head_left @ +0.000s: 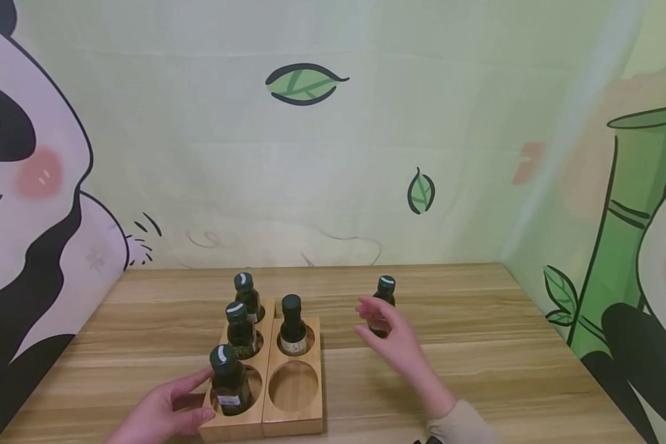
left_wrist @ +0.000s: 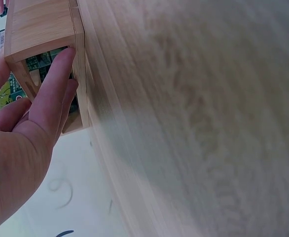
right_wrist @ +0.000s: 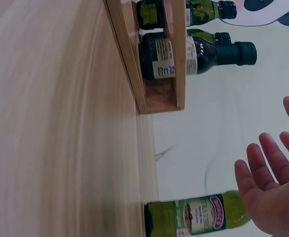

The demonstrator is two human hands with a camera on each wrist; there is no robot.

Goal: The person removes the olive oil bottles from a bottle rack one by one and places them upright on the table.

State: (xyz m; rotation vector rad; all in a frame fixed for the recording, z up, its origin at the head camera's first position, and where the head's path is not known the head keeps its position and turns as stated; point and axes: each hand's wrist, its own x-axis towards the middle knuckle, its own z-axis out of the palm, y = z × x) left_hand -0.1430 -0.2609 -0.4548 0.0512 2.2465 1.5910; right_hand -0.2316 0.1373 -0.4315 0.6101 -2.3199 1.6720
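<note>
Right hand [head_left: 396, 348]: fingers spread, not closed round the lone bottle [head_left: 386, 285], which stands on the table [head_left: 494, 339] right of the wooden rack [head_left: 238, 428]. Left hand [head_left: 163, 407] touches the rack's left side, fingers fairly straight. Step, as judged: reaching; next move calls for gripping the bottle, probably for the vacant slot [head_left: 293, 387]

- A small, booth-like corner; what kind of room surrounds it cannot be told.
- A creased, pale green fabric backdrop [head_left: 355, 148], printed with black-and-white cartoon pandas [head_left: 39, 216] and green bamboo [head_left: 633, 185], closes in a brown wood-grain counter [head_left: 499, 339].
</note>
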